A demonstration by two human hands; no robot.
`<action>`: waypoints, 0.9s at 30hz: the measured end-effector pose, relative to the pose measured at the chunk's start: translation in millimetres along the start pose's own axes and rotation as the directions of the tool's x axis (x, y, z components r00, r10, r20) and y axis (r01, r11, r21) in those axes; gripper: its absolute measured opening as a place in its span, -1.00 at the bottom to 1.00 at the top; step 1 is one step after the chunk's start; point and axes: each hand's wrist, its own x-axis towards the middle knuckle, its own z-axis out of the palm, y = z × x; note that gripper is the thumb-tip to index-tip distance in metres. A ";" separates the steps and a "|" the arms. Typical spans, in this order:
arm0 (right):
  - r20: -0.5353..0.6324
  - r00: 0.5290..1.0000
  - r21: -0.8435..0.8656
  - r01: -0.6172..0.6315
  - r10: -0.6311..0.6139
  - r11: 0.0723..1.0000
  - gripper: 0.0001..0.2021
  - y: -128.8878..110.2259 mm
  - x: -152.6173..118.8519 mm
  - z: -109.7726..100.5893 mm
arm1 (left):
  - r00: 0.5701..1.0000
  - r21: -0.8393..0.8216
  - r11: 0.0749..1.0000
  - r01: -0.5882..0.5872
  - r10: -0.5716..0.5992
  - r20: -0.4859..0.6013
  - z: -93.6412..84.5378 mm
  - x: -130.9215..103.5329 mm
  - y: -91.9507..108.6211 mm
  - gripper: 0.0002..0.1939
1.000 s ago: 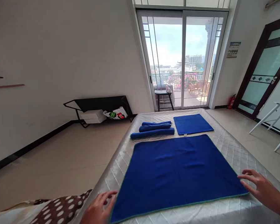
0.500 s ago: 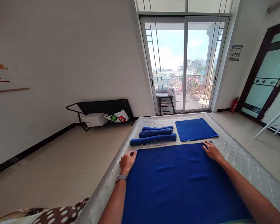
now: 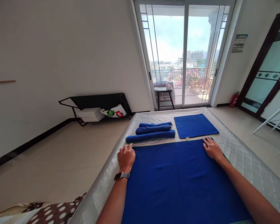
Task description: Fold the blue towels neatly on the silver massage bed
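A large blue towel (image 3: pixel 177 180) with green edging lies spread on a pale quilted mattress, with shallow wrinkles across it. My left hand (image 3: pixel 126 157), with a watch at the wrist, is at the towel's far left corner. Its fingers are bent down and closed at the corner; the fingertips are partly hidden. On the far right corner my right hand (image 3: pixel 212 148) rests open, its fingers stretched over the cloth. Beyond the far edge lie several rolled blue towels (image 3: pixel 154 129) side by side at left. A folded flat blue cloth (image 3: pixel 196 125) with a small white tag lies right of them.
The mattress (image 3: pixel 249 168) extends right of the towel. Brown dotted fabric (image 3: pixel 58 213) shows at the lower left. By the wall stands a black rack (image 3: pixel 95 101) with white boxes (image 3: pixel 91 115). A stool (image 3: pixel 163 90) stands at the glass door; white furniture legs (image 3: pixel 270 118) are at right.
My left hand has turned from a pinch at the corner to palm-down with bent fingers there. My right hand stays at its corner, fingers slightly more spread. The view has tilted down slightly.
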 end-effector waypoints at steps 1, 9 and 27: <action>-0.010 1.000 -0.015 -0.015 0.015 1.000 -0.46 -0.6 -0.8 -0.7 | 0.999 -0.013 0.999 -0.053 0.053 0.003 -1.1 0.4 6.1 -0.57; 0.075 0.996 -0.034 -0.048 0.050 0.998 -0.44 1.7 -4.8 -2.2 | 0.868 -0.173 0.920 -0.352 0.390 0.308 16.4 -23.3 63.3 -0.42; 0.091 0.987 -0.021 -0.130 0.132 0.991 -0.44 -3.1 -1.0 5.4 | 0.900 -0.017 0.916 -0.401 0.398 0.176 18.3 -21.7 66.4 -0.43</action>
